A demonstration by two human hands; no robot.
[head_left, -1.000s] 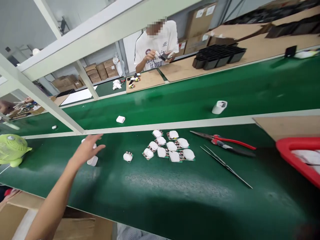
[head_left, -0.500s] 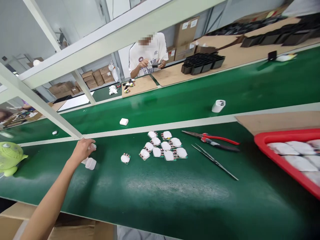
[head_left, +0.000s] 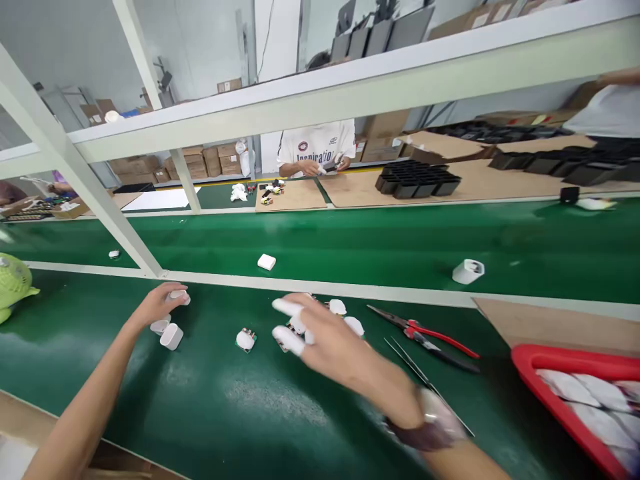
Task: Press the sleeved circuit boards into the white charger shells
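My left hand is closed on a small white plastic housing at the left of the green bench. Two more white housings stand just below it, the nearer one showing its rim. My right hand, with white finger cots on its fingertips, hovers over a group of small circuit boards topped with white pads. Its fingers are apart and nothing shows between them. Part of the group is hidden under the hand; one padded board shows above it. A single padded board lies between my hands.
Pliers with red and black handles and metal tweezers lie to the right. Beyond them is a red tray of white-wrapped pieces. White housings sit on the green belt. A green fan stands left; a co-worker sits opposite.
My right hand has come into view from the right, over the padded boards. The left hand stays on its housing. My head view has shifted, and the scene sits lower.
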